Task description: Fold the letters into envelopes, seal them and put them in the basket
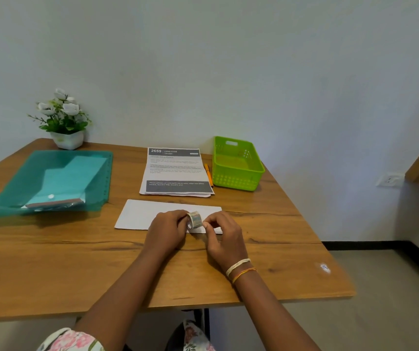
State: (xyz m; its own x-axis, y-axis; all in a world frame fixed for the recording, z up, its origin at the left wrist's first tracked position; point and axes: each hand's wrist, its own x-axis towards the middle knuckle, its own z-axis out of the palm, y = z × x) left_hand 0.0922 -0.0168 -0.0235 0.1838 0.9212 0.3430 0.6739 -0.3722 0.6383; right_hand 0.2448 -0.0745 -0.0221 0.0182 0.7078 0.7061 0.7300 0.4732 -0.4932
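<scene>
Both hands meet over the near middle of the wooden tabletop [51, 262], working a small roll of patterned tape [194, 219]. The left hand [167, 230] curls around the roll from the left, fingers closed on it so that it stands on edge. The right hand [222, 236] comes in from the right with thumb and forefinger pinched together at the roll's rim, apparently on the tape's loose end, though that end is too small to make out. Two thread bracelets [240, 269], one pale and one orange, circle the right wrist.

Directly beneath the hands lies a white envelope [140, 214], flat on the tabletop with its long side running left to right; the hands cover its near right part. Just beyond it, toward the far edge, sits a small stack of printed letters [175, 173] with dark header and footer bands. An orange pen [208, 174] lies along the stack's right side, between the papers and the green plastic basket [238, 178], which stands at the far right with nothing visible inside.

To the left, a translucent teal folder [51, 183] lies open and flat. A white pot of artificial white flowers [63, 122] stands in the far left corner against the wall.
</scene>
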